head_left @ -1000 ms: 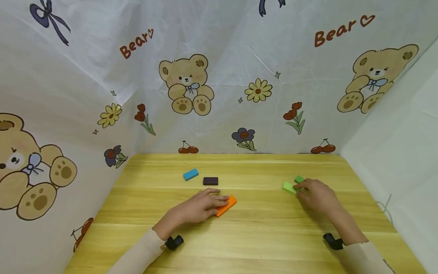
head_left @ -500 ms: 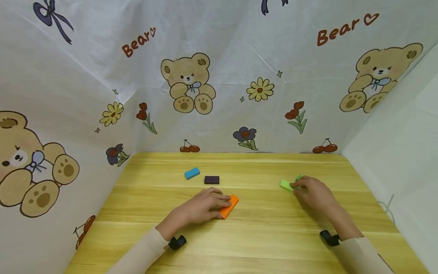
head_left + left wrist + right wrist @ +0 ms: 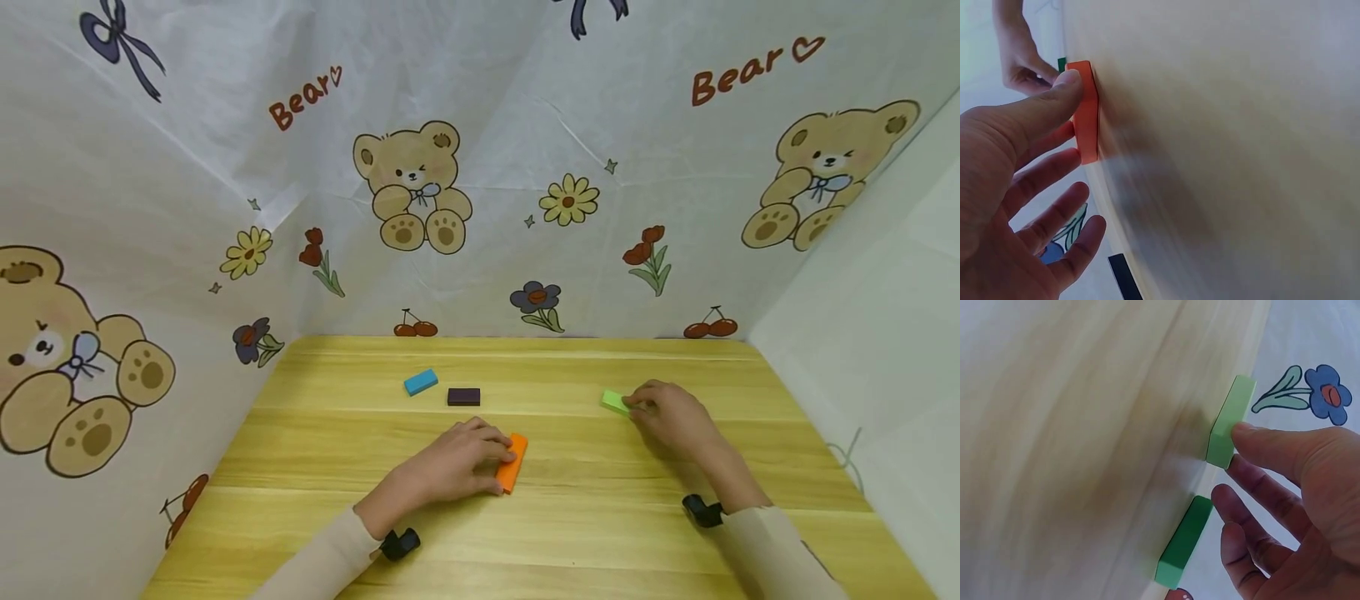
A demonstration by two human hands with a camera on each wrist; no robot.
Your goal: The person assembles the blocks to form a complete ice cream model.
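Head view has your table (image 3: 570, 525) as streaky yellow wood grain, with smooth, sharp-edged little bars on it. Orange block (image 3: 515, 463) is the long flat one, right at your left hand's (image 3: 453, 467) fingertips; you're pinching it between thumb and finger, other fingers fanned out. Your right hand (image 3: 675, 421) pinches the near end of the light green block (image 3: 614, 402), while the dark green block (image 3: 1185, 542) sits by your lower fingers. Both your forearms angle inward, hands low over the wood.
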